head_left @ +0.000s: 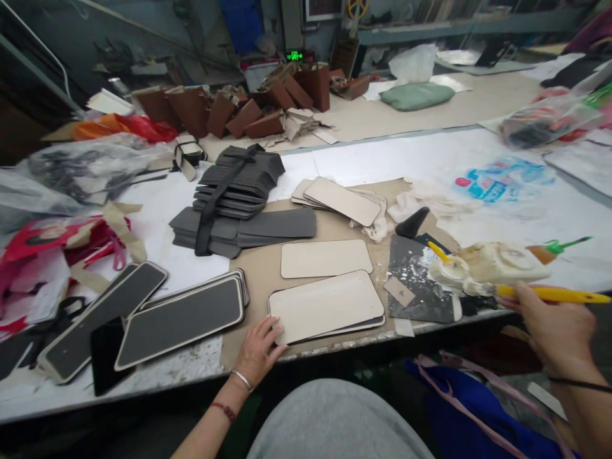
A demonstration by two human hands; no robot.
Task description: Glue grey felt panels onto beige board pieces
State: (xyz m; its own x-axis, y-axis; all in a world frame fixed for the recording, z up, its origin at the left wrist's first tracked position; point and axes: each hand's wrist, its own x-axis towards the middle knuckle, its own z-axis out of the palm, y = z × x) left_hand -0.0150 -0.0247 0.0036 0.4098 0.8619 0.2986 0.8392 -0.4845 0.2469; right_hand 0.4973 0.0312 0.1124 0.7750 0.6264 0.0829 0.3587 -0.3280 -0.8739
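Observation:
My left hand [261, 347] rests with its fingers apart on the lower left corner of a stack of cream rounded panels [327, 306] near the table's front edge. One more cream panel [326, 258] lies just behind that stack. On the right, my right hand [554, 322] is closed around the yellow handle of a brush [549, 294]. The brush head reaches to the glue-covered mouth of a whitish container [502, 261] lying on its side. Under it is a dark board [415, 280] spotted with white glue, with a small beige piece [400, 291] on it.
Dark panels with cream borders [186, 319] lie left of my left hand, beside a black flat object [109, 357]. Strapped grey pieces [239, 185] and cream panels [342, 199] lie farther back. Brown boxes [246, 118] stand behind, and plastic bags [549, 118] lie at right.

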